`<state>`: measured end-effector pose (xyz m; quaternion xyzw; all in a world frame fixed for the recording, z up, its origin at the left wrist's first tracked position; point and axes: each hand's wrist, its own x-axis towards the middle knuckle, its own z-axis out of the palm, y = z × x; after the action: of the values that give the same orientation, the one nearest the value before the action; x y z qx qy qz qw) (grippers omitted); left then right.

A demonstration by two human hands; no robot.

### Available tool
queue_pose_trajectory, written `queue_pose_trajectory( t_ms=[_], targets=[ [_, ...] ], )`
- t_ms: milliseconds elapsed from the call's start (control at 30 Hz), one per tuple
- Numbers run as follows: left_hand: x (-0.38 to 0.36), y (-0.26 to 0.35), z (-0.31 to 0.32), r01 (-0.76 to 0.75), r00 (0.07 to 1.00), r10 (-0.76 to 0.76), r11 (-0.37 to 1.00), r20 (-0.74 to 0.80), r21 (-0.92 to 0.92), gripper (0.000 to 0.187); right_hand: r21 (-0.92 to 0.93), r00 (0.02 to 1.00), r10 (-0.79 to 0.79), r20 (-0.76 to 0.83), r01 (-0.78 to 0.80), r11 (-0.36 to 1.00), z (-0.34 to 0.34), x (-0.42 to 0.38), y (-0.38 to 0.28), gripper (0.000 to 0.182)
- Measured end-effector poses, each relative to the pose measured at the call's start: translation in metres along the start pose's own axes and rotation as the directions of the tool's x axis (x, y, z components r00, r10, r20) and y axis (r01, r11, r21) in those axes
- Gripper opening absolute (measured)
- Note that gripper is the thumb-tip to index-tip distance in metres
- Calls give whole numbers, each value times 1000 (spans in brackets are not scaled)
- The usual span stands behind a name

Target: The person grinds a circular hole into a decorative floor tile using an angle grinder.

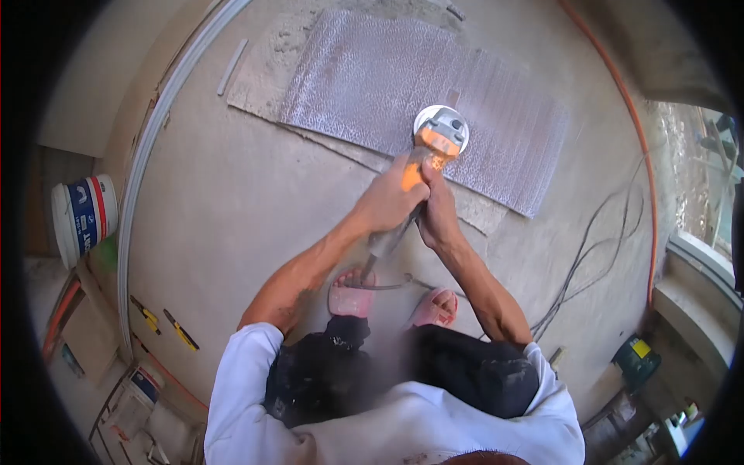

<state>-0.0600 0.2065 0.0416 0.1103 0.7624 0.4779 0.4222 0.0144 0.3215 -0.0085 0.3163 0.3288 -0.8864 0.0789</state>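
On the concrete floor (232, 201), person crouched, knees up, pink sandals (350, 298) planted just this side of the tile (422, 97). All places below are relative to that tile.

Nearest: both hands on one angle grinder (434, 143). Left hand (391, 198) wraps the grinder body from the near-left, fingers clamped around it. Right hand (438, 213) sits just behind and right of it, fingers also closed on the body. Grinder cord runs back between the feet.

Grinder head and white guard sit on the tile's near edge, roughly mid-length. Tile lies flat, patterned grey face up, long side running left-far to right-near. Dust haze over the knees, so the disc is likely spinning; can't see the disc contact itself.

Judgement: cutting is the step in hand, with the cut at or just inside the near edge. Next move calls for a steady two-handed feed across the tile, disc kept square, cord kept clear of the feet.

Left of the tile: a curved white strip (155, 147), then a white bucket (84, 217) well apart. Near-left: yellow-handled hand tools (180, 329) on the floor.

Right of the tile: loose dark cables (589, 256) and an orange hose (647, 178) arcing past the far-right corner. Near-right: a green power tool (635, 360).
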Motion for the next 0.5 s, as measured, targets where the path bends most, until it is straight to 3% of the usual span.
queue_pose_trajectory(
  t_ms=[33,133,167,233,267,300,333,367,400,433,500],
  targets=[
    [-5,11,-10,68,993,-70,997,97,24,65,21,1000,5,-31,-4,1000,5,-6,2,44],
    [-14,-4,-6,-63,998,63,998,27,8,63,29,996,15,-91,-13,999,27,-19,0,41],
    [-10,-15,0,-70,996,70,998,-54,-3,63,19,996,-40,-81,42,999,20,-12,7,40],
    [-11,-13,-5,2,1000,-2,999,3,-45,57,-17,1000,15,4,-15,1000,11,-10,10,34],
    [-12,-25,-8,-52,997,55,996,50,-67,69,-262,994,-108,20,109,959,0,-10,33,32],
    [-15,-26,-11,4,994,6,995,107,-99,70,-514,972,-231,35,216,830,-12,-8,54,31],
    [-16,-8,-12,-92,993,97,993,63,-78,71,-711,936,-349,50,278,646,-11,-9,58,30],
    [-10,-13,-6,-215,974,226,949,22,-232,68,-520,965,-259,48,245,818,-13,0,55,32],
    [2,-34,-3,-267,961,275,938,6,-221,61,-280,985,-166,46,172,944,3,1,34,38],
    [-3,-19,-3,-137,991,133,981,-31,-141,53,-45,996,-72,43,74,996,18,2,18,44],
    [-13,-4,-18,-34,996,36,999,76,-24,48,44,996,-65,60,62,997,30,-13,15,47]
  ],
)
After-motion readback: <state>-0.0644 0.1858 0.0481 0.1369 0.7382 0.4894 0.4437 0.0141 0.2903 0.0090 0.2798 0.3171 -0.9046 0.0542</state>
